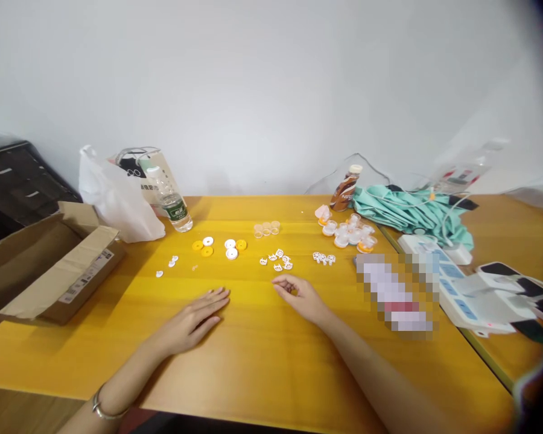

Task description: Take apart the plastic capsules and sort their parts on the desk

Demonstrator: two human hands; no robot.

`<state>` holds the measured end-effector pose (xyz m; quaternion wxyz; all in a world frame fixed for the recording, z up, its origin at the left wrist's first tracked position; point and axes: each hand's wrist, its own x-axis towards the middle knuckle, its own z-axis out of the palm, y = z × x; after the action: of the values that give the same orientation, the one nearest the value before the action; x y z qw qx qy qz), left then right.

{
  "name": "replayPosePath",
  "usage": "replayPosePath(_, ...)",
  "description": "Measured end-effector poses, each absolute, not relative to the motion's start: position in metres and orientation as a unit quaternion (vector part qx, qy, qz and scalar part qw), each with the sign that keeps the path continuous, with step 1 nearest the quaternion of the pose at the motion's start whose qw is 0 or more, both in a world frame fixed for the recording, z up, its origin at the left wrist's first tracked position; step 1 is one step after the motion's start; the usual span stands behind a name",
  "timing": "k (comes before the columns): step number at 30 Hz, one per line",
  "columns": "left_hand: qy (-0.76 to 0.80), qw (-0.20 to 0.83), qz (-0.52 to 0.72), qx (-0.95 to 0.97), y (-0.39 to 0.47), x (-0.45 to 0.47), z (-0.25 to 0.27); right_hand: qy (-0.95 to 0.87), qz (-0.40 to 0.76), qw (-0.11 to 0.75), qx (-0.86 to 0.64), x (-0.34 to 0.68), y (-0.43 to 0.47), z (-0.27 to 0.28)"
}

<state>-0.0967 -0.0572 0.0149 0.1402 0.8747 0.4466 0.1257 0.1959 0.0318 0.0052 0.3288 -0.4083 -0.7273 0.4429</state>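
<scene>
Left hand (196, 320) is laid flat on the tabletop (244, 374), fingers extended; right hand (301, 296) is curled, and whether anything is pinched cannot be told. Nearer the far edge, yellow and white discs (203, 251) are grouped, clear cups (266, 229) lined up, and white openwork pieces (288, 266) scattered just beyond the right hand.

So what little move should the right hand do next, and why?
Maybe reach forward a bit and take the nearest small white piece: its group lies just beyond the right hand, while the left hand rests flat on the table, farther off. I can't tell whether the right hand holds something.
</scene>
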Motion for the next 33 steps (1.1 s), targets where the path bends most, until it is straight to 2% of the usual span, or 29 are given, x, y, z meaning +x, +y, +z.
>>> replayPosePath(5,0.525,0.087,0.208,0.820,-0.009,-0.082,0.022,-0.725,0.446,0.327,-0.410,0.196,0.032,0.006)
replayPosePath(10,0.551,0.021,0.190,0.812,0.066,-0.063,0.020,-0.723,0.445,0.326,-0.416,0.196,0.031,0.007)
replayPosePath(15,0.520,0.063,0.136,0.841,0.097,-0.061,0.010,-0.721,0.448,0.326,-0.417,0.196,0.030,0.009)
replayPosePath(22,0.455,0.111,0.119,0.876,0.077,-0.080,0.013,-0.722,0.453,0.324,-0.411,0.196,0.029,0.011)
replayPosePath(28,0.493,0.075,0.247,0.831,0.091,-0.054,0.035,-0.723,0.452,0.327,-0.408,0.195,0.030,0.009)
replayPosePath(33,0.477,0.176,0.284,0.813,0.147,-0.007,0.053,-0.723,0.455,0.322,-0.409,0.196,0.031,0.005)
